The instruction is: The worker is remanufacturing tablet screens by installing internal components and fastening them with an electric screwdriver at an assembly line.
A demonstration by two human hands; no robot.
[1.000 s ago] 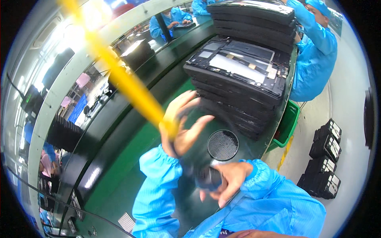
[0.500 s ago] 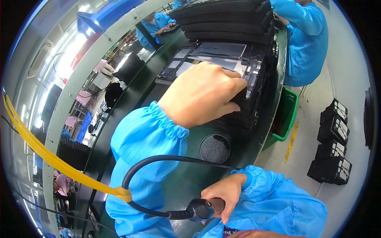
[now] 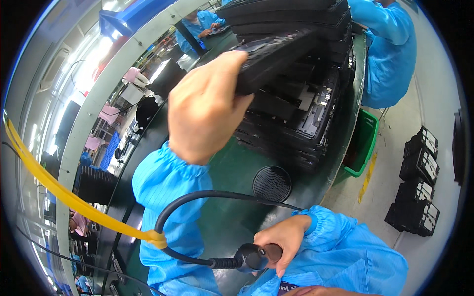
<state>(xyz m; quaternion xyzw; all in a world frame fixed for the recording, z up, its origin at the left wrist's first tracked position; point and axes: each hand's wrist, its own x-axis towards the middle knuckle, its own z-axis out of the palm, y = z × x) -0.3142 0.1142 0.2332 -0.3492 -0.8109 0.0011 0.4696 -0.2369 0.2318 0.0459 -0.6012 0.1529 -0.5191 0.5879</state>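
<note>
My left hand (image 3: 205,106) is closed on the near left edge of a flat black electronics chassis (image 3: 271,61), thumb below. It holds the chassis tilted above a stack of similar black chassis (image 3: 284,135); the top one shows light metal parts and small boards along its right side. Low in front of my body, my right hand (image 3: 281,239) wraps round a black corded hand tool (image 3: 251,258), which looks like an electric screwdriver. The tool's working end is hidden. Its black cord (image 3: 183,199) loops up and is tied to a yellow strap or hose (image 3: 74,200).
A round perforated black disc (image 3: 272,184) lies on the green bench (image 3: 229,172). Behind stands a taller black stack (image 3: 289,22). A green bin (image 3: 363,143) is beyond the right edge, with chassis piles (image 3: 414,202) on the floor. A co-worker (image 3: 390,54) sits far right.
My left hand has moved left and up, lifting a chassis off the stack and tilting it. The right hand still holds the tool in nearly the same place.
</note>
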